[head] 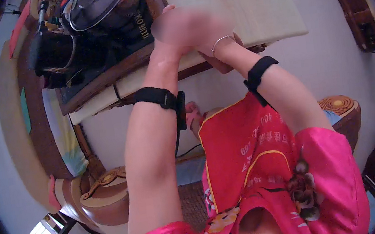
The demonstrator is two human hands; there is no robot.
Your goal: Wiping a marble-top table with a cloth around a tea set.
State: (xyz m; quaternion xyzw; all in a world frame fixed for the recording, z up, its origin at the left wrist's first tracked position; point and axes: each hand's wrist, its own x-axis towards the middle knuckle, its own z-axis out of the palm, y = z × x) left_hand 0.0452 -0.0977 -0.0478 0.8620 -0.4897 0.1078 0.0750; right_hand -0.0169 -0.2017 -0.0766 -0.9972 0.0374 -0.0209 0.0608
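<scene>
My left hand (169,45) and my right hand (207,46) are close together in front of me, above the front edge of a table with a cream stone-like top (258,10). A blurred patch covers most of both hands. It hides the fingers, and I cannot tell whether anything is held between them. One fingertip of the left hand sticks out above the blur. A thin bangle (223,41) circles my right wrist. Below the right wrist shows a brown object (217,62), too unclear to name.
Left on the table, a dark inset holds a black kettle-like vessel (53,51) and a pot with a glass lid (99,3). A sofa armrest with carved wood (106,183) stands lower left, another carved armrest (338,103) right. A red apron (232,139) covers my lap.
</scene>
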